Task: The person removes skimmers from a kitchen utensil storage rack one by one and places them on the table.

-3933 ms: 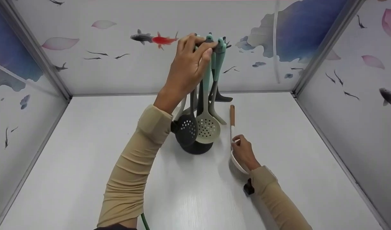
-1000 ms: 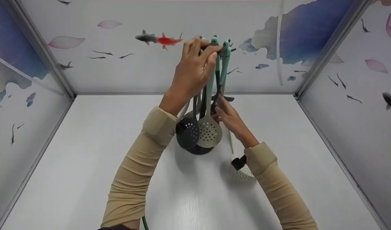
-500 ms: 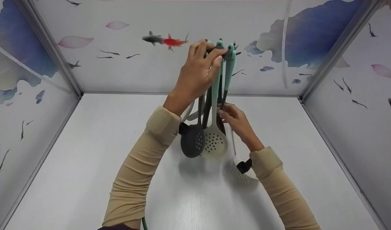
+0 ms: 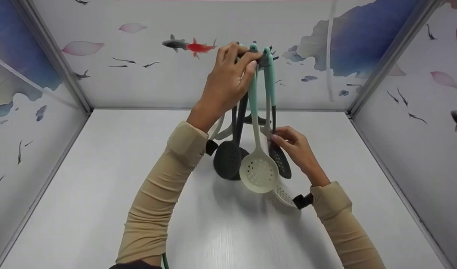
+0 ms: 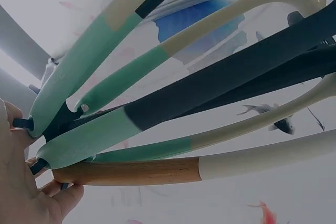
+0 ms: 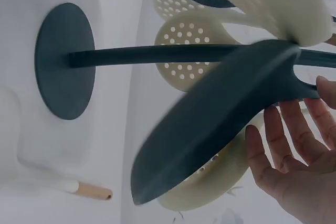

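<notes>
In the head view, my left hand (image 4: 230, 76) grips the top of a dark utensil stand, among hooks with teal-handled utensils hanging from them. The stand's round base (image 6: 65, 61) and post show in the right wrist view. My right hand (image 4: 297, 149) pinches the neck of a dark spoon-like utensil (image 4: 280, 162) whose head looks perforated. To its left hang a cream skimmer (image 4: 259, 173) and a dark skimmer (image 4: 227, 160). A brown wooden handle (image 5: 131, 173) on a white utensil hangs beside the left thumb in the left wrist view.
A white perforated utensil (image 4: 284, 196) lies on the white table (image 4: 120, 194), partly behind the cream skimmer; its wooden handle (image 6: 94, 190) shows in the right wrist view. Printed panels enclose the table at the back (image 4: 138, 86) and sides.
My right hand has left the white utensil on the table, gone up to the rack and now holds the dark utensil. The hanging utensils have turned, bringing the cream skimmer forward and rightward.
</notes>
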Tool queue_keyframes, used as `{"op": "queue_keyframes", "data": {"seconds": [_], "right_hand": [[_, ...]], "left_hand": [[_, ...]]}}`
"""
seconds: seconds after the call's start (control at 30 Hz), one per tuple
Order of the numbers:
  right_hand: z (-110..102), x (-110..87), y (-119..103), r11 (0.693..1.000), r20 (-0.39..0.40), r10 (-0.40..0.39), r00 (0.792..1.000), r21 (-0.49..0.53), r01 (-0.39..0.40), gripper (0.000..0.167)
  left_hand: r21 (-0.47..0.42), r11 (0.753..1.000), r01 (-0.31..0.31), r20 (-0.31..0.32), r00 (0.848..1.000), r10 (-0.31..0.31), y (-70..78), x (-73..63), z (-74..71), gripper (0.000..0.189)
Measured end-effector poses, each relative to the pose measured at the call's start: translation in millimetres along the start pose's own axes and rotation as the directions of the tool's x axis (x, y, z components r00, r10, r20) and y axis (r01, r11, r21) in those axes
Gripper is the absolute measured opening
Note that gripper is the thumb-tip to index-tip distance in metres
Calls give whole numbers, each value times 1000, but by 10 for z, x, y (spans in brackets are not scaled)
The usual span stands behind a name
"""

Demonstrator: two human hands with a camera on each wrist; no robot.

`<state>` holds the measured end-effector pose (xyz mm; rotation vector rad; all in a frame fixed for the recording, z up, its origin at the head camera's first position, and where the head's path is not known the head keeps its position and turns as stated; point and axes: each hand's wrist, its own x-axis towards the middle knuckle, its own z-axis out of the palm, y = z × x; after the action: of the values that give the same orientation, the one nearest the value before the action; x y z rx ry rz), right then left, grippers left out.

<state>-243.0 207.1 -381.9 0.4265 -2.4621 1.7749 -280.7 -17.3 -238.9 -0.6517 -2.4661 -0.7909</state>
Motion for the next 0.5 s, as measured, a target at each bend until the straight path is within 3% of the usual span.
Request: {"op": "queue_keyframes", "data": {"seconds": [0.5], "right_hand": [[-199, -217, -42, 995, -118, -95, 989, -20, 93, 22]], "left_hand": [[14, 1000, -21, -23, 999, 21, 4, 1, 2, 41]]}}
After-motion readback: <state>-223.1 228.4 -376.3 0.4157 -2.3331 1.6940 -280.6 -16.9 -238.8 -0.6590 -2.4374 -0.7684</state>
